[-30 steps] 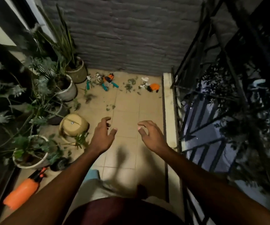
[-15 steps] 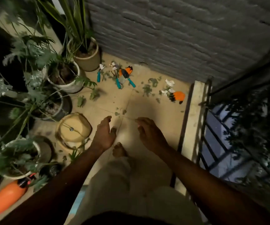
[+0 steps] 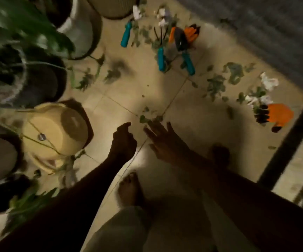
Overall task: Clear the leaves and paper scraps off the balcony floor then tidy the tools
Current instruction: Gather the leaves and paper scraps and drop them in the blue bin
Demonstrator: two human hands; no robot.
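Far L, 9 o'clock from the hands: plant pots [image 3: 37,84], blurred, w/ a pale upturned tub [image 3: 56,131] just beside them. Not task items.

L hand [image 3: 123,140] hangs low over the floor tiles [image 3: 125,95]. Its fingers are loosely curled, forefinger out a bit, w/ nothing in it as far as the dim pic shows. R hand [image 3: 165,140] is just beside it, fingers straight & spread wide, empty, tips aimed at 12 o'clock.

A small leaf clump [image 3: 148,118] lies at 12 o'clock of the R fingertips. It's very close, but touching or not, can't tell (blur).

Further out at 12: teal-handled tools [image 3: 161,60] in a loose heap, w/ leaves & white bits mixed among them. At 1–2 o'clock there's a bigger leaf scatter [image 3: 217,86], w/ paper scraps [image 3: 269,81] beyond it. At 3 o'clock an orange glove [image 3: 280,115] lies on the floor, near the dark railing post [image 3: 289,142].

Step, my read: the very start of the clearing part. All the litter is on the floor, nothing is gathered, and the tools are untouched.

Next move prob calls for:
- R hand down onto the near clump, fingers closing to pinch or scoop it.
- L hand cupped alongside to take the pile.
- Then work outward to 1–2 o'clock for the larger leaves & scraps.
- Leaves are thin & flat on the tile, so sweep them together rather than picking one by one.
- Tools last; litter tangled in that heap needs lifting out first.
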